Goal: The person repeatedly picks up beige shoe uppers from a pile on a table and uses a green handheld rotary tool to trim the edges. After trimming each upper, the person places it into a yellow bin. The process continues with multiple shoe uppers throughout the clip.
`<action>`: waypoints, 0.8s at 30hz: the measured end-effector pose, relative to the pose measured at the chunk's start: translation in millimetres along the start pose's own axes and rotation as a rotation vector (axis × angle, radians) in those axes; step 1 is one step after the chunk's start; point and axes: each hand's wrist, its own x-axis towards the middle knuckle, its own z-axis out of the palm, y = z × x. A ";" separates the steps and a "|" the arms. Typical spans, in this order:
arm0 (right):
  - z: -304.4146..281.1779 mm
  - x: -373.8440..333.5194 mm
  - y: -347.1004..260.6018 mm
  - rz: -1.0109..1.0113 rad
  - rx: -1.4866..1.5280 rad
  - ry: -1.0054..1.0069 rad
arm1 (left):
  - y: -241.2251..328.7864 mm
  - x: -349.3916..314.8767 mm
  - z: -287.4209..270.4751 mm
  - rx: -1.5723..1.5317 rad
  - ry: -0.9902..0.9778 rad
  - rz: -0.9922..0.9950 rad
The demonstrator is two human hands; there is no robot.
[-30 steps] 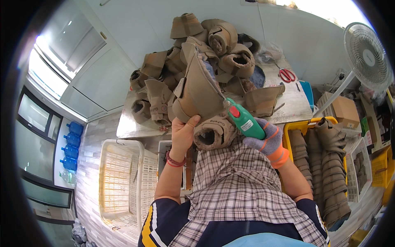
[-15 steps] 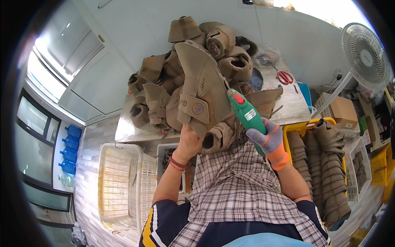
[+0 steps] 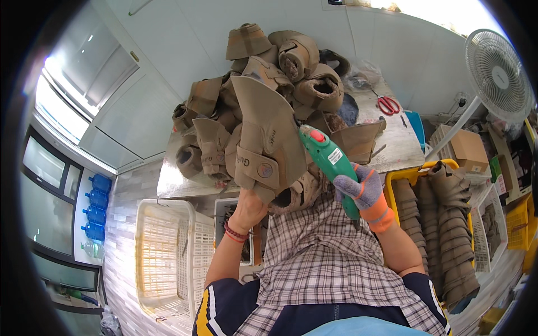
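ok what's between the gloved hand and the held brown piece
The green tool, in the head view: the right hand grips it, and its tip is at the right edge of the brown piece in the left hand.

It looks like a workshop for footwear: brown boot-like pieces (image 3: 318,92) lie heaped on the desk (image 3: 400,148), red-handled scissors (image 3: 388,105) rest at the desk's right end, a green power tool (image 3: 332,157) is held over the desk's front edge, and plastic crates (image 3: 389,193), one packed with stacked pieces (image 3: 448,235), stand before the desk.
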 end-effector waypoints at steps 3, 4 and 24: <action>-1.6 4.7 -7.6 0.005 0.009 0.008 | 5.4 -0.2 1.6 -0.026 0.020 0.008; -3.4 6.1 -10.2 0.007 0.011 0.019 | 1.8 -3.2 1.0 -0.017 -0.014 0.021; -246.3 105.2 143.6 0.257 -1.039 0.729 | -243.8 232.4 -106.9 0.550 0.618 -0.326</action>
